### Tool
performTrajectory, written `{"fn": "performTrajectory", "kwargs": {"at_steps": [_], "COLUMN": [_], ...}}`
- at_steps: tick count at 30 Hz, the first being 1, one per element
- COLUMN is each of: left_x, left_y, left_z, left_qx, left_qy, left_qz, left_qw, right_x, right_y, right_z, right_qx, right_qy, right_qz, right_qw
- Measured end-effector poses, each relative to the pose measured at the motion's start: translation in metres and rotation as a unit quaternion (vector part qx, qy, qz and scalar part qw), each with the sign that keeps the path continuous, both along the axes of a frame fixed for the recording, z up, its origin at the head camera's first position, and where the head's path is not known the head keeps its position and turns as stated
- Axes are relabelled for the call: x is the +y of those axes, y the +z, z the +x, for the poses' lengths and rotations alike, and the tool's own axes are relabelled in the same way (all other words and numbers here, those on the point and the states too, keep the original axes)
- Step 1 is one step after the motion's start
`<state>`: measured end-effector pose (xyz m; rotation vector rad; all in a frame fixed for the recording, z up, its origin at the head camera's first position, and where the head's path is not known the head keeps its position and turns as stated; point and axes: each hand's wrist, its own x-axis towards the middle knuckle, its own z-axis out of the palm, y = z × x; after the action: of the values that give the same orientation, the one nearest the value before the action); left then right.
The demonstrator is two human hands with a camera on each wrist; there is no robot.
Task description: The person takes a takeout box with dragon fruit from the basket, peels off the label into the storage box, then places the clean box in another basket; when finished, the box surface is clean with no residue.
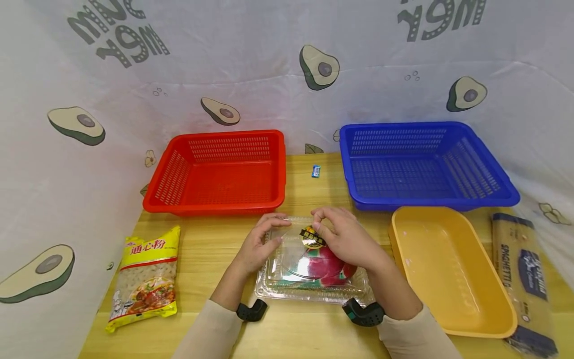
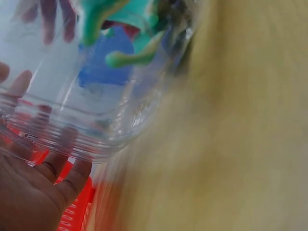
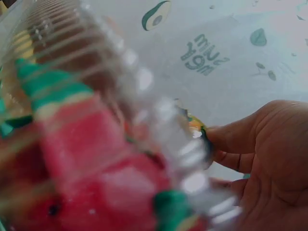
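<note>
The head view looks forward and down — both wrist views share the plastic box (image 1: 296, 259), close.

And here it is, lower centre of the head frame: a clear plastic box (image 1: 291, 262), ribbed at the sides, lying level! Red-and-green pieces (image 1: 329, 264) crowd its right half, and a black-and-gold label (image 1: 312, 237) sits on top.

The plastic box (image 1: 293, 262) looks glossy, the table (image 1: 204, 259) wood-grained.
</note>
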<state>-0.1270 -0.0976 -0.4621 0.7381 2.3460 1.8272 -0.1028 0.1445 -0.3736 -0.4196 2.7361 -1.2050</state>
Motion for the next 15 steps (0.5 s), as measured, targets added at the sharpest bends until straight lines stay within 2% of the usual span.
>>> {"fn": "performTrajectory", "kwargs": {"at_steps": [8,15], "left_x": [0.002,0.0], "left_y": [-0.001,0.002], "left_z": [0.002,0.002], "left_qx": [-0.003,-0.002], "left_qy": [-0.011,-0.002], "left_qz": [0.005,0.002], "left_qw": [0.9999,1.0], "right_x": [0.023,0.061], "right_y": [0.025,0.039], "right_z": [0.026,0.034], "right_qx": [0.031,0.038], "right_qy": [-0.038,-0.073], "right_qz": [0.02,0.082], "right_qw": [0.9986,0.9932]}}
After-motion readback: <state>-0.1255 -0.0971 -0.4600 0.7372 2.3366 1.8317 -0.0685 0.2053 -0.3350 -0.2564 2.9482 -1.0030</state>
